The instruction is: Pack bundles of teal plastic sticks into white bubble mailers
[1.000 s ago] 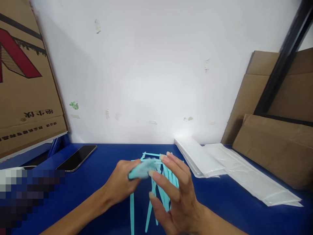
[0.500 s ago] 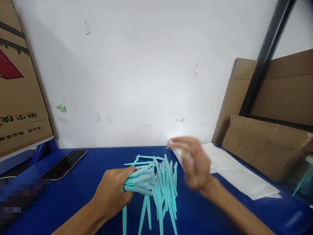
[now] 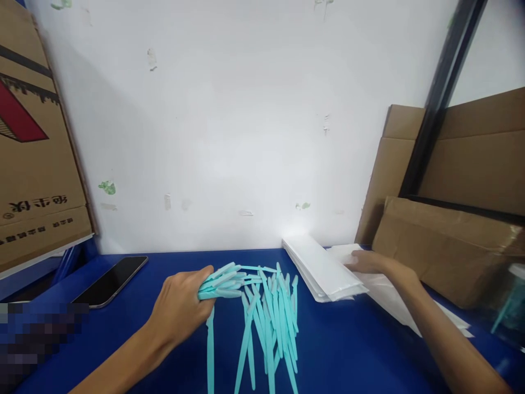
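Observation:
In the head view my left hand is closed around a bundle of turquoise eyebrow razors, their capped ends pointing right. More razors of the same kind lie in a loose pile on the blue table, just right of the bundle. My right hand reaches to the far right, its fingers pressed together on the thin white bags; the fingertips are partly hidden among them. Left of that hand lies a stack of white folded sleeves.
A black phone lies at the left of the table. Cardboard boxes stand on the left and right. A clear container with turquoise items is at the right edge. A white wall rises behind.
My right hand has moved right, from above the table beside the pile onto the white bags. My left hand has shifted slightly left and up with the razors.

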Tool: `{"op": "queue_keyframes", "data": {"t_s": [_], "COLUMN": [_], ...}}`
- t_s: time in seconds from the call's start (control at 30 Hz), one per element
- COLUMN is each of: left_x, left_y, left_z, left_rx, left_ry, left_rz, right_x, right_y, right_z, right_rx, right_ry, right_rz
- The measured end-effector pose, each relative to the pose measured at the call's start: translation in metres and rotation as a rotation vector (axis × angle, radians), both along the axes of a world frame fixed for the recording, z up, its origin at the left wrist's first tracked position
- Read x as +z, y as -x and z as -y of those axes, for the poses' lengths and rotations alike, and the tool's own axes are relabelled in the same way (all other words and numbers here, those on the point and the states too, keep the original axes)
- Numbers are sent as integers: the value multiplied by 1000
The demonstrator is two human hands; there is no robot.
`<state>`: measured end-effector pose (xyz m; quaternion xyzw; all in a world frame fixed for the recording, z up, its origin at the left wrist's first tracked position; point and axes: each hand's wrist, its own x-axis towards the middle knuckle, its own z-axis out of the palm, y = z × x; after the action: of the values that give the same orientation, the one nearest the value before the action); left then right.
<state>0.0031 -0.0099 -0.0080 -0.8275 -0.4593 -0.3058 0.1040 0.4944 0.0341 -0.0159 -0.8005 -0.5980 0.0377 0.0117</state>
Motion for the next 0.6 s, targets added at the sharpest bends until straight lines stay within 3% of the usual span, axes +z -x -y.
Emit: {"op": "queue_keyframes", "data": {"t_s": [0.13, 0.37, 0.47, 0.6], "left_x": [0, 1, 2, 2], "left_y": [-1, -4, -4, -4], "left_z": [1, 4, 4, 5], "left_rx": [-24, -66, -84, -92], "left_ry": [-18, -68, -73, -74], "left_rz": [-10, -8, -10, -13], "right_x": [-2, 6, 24, 67], "right_y": [-1, 9, 8, 0], "right_z": [0, 7, 17, 41], "right_rx": [-40, -157, -176, -116], "right_ry": [33, -93, -194, -408], "right_rz": [19, 39, -2, -103]}}
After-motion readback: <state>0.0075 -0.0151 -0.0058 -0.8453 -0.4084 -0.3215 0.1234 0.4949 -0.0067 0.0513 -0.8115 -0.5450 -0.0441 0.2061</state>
